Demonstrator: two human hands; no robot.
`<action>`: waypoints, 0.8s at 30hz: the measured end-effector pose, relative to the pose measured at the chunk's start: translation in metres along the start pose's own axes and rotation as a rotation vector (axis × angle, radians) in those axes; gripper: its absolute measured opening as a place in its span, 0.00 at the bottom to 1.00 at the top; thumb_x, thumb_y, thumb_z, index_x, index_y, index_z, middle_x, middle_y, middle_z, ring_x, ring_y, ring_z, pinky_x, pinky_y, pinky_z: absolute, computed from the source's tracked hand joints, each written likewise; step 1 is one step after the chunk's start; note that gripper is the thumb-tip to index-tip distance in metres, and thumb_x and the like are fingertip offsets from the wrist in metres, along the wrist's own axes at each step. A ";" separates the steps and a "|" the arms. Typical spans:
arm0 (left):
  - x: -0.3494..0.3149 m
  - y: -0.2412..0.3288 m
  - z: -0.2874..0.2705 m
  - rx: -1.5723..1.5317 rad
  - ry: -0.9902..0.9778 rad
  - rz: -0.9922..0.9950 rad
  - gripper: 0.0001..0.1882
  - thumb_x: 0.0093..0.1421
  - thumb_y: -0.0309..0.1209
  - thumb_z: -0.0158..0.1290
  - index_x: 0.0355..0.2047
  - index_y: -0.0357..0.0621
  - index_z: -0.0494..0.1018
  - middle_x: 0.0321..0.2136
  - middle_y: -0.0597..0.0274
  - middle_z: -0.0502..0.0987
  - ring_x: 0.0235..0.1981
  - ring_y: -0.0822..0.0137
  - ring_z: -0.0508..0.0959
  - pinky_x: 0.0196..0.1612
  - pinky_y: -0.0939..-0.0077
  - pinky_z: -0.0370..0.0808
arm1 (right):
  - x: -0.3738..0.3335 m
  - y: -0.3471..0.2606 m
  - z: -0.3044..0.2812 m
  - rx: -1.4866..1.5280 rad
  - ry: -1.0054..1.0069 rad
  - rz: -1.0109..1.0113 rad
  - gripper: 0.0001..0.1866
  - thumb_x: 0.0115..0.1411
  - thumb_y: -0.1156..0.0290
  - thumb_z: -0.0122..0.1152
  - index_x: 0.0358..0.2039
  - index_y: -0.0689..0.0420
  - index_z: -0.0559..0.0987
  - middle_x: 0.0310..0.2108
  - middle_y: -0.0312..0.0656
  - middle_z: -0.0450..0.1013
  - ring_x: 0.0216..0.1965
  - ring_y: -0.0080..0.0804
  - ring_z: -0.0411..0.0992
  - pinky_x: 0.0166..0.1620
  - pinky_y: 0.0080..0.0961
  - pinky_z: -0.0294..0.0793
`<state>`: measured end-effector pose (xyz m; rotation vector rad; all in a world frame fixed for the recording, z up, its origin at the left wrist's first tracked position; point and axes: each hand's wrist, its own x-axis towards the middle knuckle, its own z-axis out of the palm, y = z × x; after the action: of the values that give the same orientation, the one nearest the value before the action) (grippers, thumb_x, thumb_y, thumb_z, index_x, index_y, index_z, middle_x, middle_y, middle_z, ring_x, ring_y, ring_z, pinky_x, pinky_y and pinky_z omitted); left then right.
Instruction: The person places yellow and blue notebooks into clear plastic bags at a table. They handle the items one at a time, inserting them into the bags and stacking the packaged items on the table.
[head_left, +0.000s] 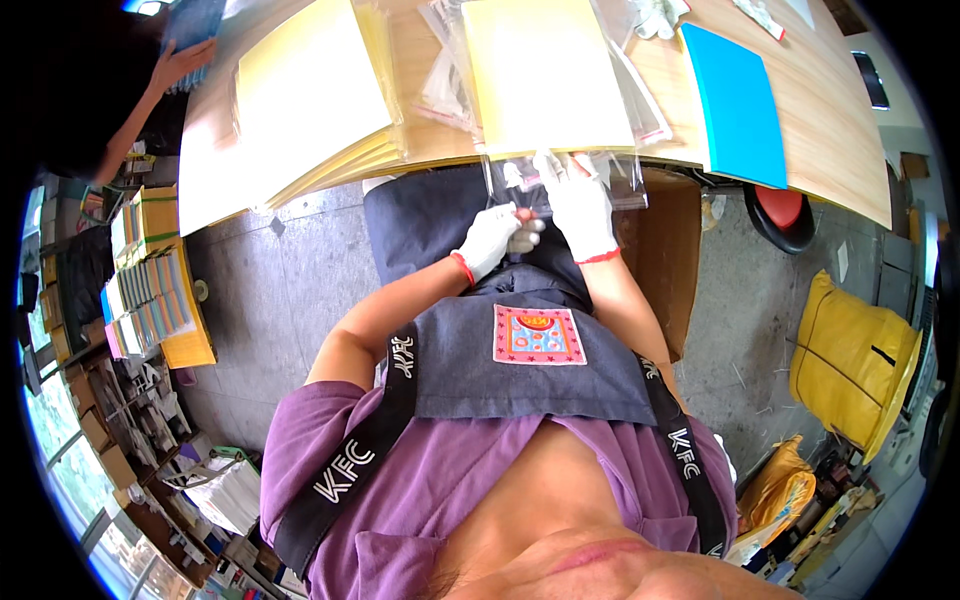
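Note:
A pale yellow sheet or folder [545, 75] lies at the table's near edge, with a clear plastic bag [630, 185] around it. The bag's loose end hangs over the edge toward me. My left hand [492, 240], in a white glove with a bare thumb tip, is closed at this end, thumb and fingers pinched on the film. Gloved in white too, my right hand [582, 205] rests on the bag's loose end, fingers stretched toward the yellow sheet. More clear bags [450, 85] lie under and beside it.
Left on the table is a stack of yellow sheets [315, 90]; right, a bright blue folder stack [738, 105]. White gloves [658, 15] lie at the back. A co-worker's hand [185, 65] is far left. Below are a cardboard box [680, 260], red-black stool [778, 210] and yellow bundle [855, 355].

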<state>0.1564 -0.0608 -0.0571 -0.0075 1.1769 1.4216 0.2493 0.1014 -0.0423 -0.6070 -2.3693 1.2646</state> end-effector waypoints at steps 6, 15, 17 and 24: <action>-0.044 0.045 -0.006 0.035 -0.032 -0.059 0.21 0.67 0.45 0.52 0.52 0.44 0.71 0.51 0.53 0.77 0.50 0.61 0.79 0.47 0.65 0.78 | -0.028 -0.084 -0.035 0.838 -0.318 0.502 0.16 0.68 0.72 0.54 0.54 0.65 0.75 0.46 0.47 0.76 0.38 0.26 0.77 0.43 0.27 0.80; -0.037 0.069 -0.042 0.455 0.184 0.173 0.11 0.67 0.35 0.54 0.36 0.38 0.76 0.34 0.54 0.83 0.29 0.67 0.83 0.32 0.76 0.80 | 0.087 -0.033 -0.056 -0.845 -0.062 -0.558 0.19 0.55 0.60 0.67 0.45 0.53 0.82 0.43 0.43 0.77 0.40 0.40 0.76 0.43 0.33 0.78; -0.035 0.070 -0.051 0.431 0.147 0.134 0.12 0.67 0.36 0.53 0.38 0.37 0.76 0.35 0.53 0.83 0.29 0.66 0.83 0.33 0.76 0.80 | 0.083 -0.032 -0.051 -0.776 0.024 -0.630 0.18 0.55 0.59 0.67 0.45 0.51 0.82 0.41 0.42 0.78 0.39 0.38 0.77 0.42 0.33 0.78; -0.043 0.065 -0.059 0.237 0.067 0.093 0.10 0.68 0.32 0.50 0.38 0.37 0.77 0.36 0.54 0.83 0.31 0.64 0.84 0.37 0.74 0.81 | 0.011 -0.086 0.018 -0.649 -0.226 -0.399 0.08 0.60 0.57 0.59 0.32 0.46 0.77 0.22 0.32 0.77 0.25 0.31 0.78 0.23 0.31 0.76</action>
<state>0.0842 -0.1135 -0.0185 0.1685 1.4107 1.3630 0.2141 0.0526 0.0222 -0.1381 -2.9026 0.3991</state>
